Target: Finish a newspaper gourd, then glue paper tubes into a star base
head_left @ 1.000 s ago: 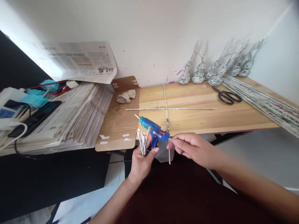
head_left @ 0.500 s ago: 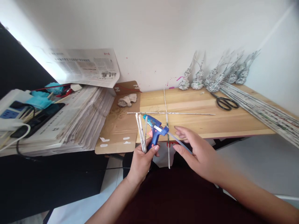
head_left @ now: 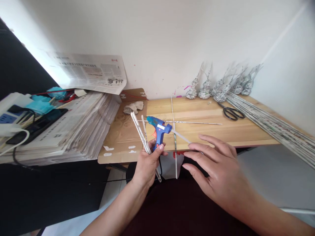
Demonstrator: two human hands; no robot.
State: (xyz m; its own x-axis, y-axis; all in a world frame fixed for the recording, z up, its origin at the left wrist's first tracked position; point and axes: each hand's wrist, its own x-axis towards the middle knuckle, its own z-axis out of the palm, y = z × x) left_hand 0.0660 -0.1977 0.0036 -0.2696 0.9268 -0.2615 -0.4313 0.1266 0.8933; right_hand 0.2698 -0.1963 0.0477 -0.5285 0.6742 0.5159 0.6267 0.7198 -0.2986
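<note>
My left hand (head_left: 148, 164) is closed round the handle of a blue glue gun (head_left: 160, 128) and also grips several rolled paper sticks (head_left: 140, 131). The gun's nozzle points left, over the table. From its back end a translucent glue stick (head_left: 180, 135) sticks out to the right. My right hand (head_left: 216, 167) hovers beside the glue stick with its fingers apart; the stick's far end passes behind the fingers, and I cannot see clearly whether they touch. Behind the gun, two thin paper sticks lie crossed, one running lengthwise (head_left: 175, 157) over the table's front edge, the other crosswise (head_left: 201, 123).
A stack of newspapers (head_left: 83, 131) with a phone (head_left: 39, 126) and power strip (head_left: 10, 114) stands left. Cloth (head_left: 134, 107) lies on cardboard (head_left: 118, 144). On the wooden table (head_left: 211, 134) are black scissors (head_left: 233, 113), a paper-stick bundle (head_left: 268, 124) and several woven paper gourds (head_left: 205, 89).
My right hand's fingers have come off their pinch at the gun's back, spread and moved right. More of the glue stick shows. The paper sticks in my left hand now tilt left.
</note>
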